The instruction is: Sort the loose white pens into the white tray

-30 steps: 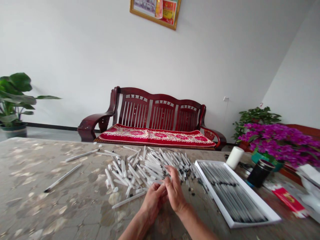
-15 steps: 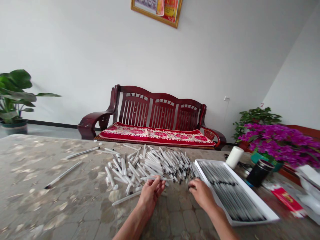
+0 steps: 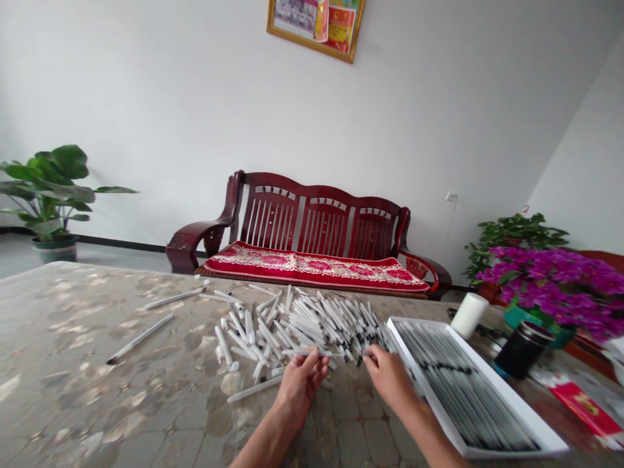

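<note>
My left hand [image 3: 303,385] is closed on a slim, whitish translucent pen [image 3: 295,352], held level between thumb and fingers and pointing left and right. My right hand [image 3: 390,378] is pinched just right of it, at the end of a thin piece in line with the pen; what exactly it grips is too small to make out. Behind both hands spreads a pile of similar white pens [image 3: 312,320], many with dark tips. Just left of my left hand lies another loose pen [image 3: 254,389]. A white box [image 3: 517,392] full of pens in rows stands to the right of my right hand.
Two dark-tipped pens [image 3: 141,338] lie apart on the patterned tabletop [image 3: 121,422] at left. Beyond the box are a white roll [image 3: 469,316], a black cup [image 3: 524,349], a red packet [image 3: 585,408] and purple flowers [image 3: 556,286]. A wooden bench [image 3: 322,224] stands behind the table.
My right hand has moved closer to the pen in my left hand, and a thin piece now spans between them. The whole view has shifted slightly.
</note>
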Demonstrator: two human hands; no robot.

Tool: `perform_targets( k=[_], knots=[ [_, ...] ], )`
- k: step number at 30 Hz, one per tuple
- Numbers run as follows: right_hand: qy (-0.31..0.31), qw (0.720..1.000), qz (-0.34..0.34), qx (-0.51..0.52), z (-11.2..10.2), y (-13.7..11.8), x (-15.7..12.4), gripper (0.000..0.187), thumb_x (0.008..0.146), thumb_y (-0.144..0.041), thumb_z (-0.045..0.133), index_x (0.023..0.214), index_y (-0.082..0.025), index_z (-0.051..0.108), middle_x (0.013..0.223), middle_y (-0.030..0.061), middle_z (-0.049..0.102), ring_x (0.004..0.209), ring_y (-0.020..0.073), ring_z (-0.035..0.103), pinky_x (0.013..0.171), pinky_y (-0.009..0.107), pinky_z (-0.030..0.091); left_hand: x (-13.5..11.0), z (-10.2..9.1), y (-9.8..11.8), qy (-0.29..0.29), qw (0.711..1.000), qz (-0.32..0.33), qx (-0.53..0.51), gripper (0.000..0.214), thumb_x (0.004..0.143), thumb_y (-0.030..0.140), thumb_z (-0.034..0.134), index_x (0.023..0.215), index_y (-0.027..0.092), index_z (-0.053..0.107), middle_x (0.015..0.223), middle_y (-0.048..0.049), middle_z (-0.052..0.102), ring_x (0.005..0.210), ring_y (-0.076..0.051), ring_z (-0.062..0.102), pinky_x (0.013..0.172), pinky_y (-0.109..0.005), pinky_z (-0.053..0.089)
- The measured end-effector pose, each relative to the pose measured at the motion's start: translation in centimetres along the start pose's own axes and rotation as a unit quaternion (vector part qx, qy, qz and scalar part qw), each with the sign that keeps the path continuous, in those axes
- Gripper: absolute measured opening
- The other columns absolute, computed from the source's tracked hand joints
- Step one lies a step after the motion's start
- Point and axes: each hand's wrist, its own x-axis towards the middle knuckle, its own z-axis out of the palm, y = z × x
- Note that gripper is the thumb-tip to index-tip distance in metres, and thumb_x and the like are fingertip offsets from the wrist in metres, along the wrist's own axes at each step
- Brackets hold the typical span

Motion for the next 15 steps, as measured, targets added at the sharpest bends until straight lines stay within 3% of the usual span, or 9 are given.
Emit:
perform_targets(
  k=[1,3,5,10,15],
  knots=[
    [0.000,0.995,0.035,0.098,0.5,-0.8,0.0,0.014,0.078,-0.034,0.063,0.077,-0.022,0.068,0.069,0.0049,0.073,0.064,0.0225,0.068,0.055,0.028,0.047,0.0,0.0,0.0,-0.001,1.000,0.001,-0.001,0.012,0.083,0.006,0.066,0.075,0.013,0.061,0.064,-0.0032,0.070,0.060,-0.013,0.072,0.055,-0.018,0.059],
    [-0.004,0.958,0.102,0.268,1.7,-2.5,-0.3,0.030,0.075,-0.048,0.063,0.085,-0.020,0.068,0.073,0.0051,0.074,0.067,0.0239,0.069,0.052,0.029,0.049,0.1,0.0,0.0,0.001,1.000,0.005,-0.003,0.012,0.084,0.005,0.065,0.076,0.012,0.061,0.064,-0.0029,0.070,0.060,-0.013,0.072,0.055,-0.018,0.059],
    [0.002,0.926,0.132,0.354,2.9,-4.0,-0.7,0.039,0.071,-0.054,0.066,0.088,-0.019,0.069,0.077,0.0056,0.074,0.070,0.0242,0.069,0.051,0.028,0.050,0.1,0.0,0.1,0.004,1.000,0.009,-0.006,0.012,0.084,0.003,0.064,0.076,0.012,0.062,0.065,-0.0024,0.070,0.060,-0.012,0.072,0.056,-0.018,0.059],
    [0.059,0.919,0.137,0.366,5.0,-4.9,-1.6,0.034,0.071,-0.052,0.068,0.087,-0.022,0.071,0.073,0.0046,0.072,0.069,0.0229,0.067,0.048,0.027,0.047,-0.2,0.2,0.4,0.012,1.000,0.008,-0.016,0.014,0.086,0.003,0.062,0.076,0.012,0.062,0.065,-0.0028,0.070,0.060,-0.012,0.072,0.057,-0.019,0.060],
    [0.085,0.912,0.158,0.369,5.2,-4.1,-2.1,0.034,0.075,-0.053,0.064,0.090,-0.024,0.071,0.086,0.0084,0.076,0.072,0.0242,0.068,0.052,0.031,0.050,-0.1,0.3,0.4,0.013,1.000,0.010,-0.018,0.013,0.084,0.003,0.064,0.075,0.012,0.062,0.066,-0.0037,0.071,0.060,-0.013,0.072,0.057,-0.018,0.059]
  ],
)
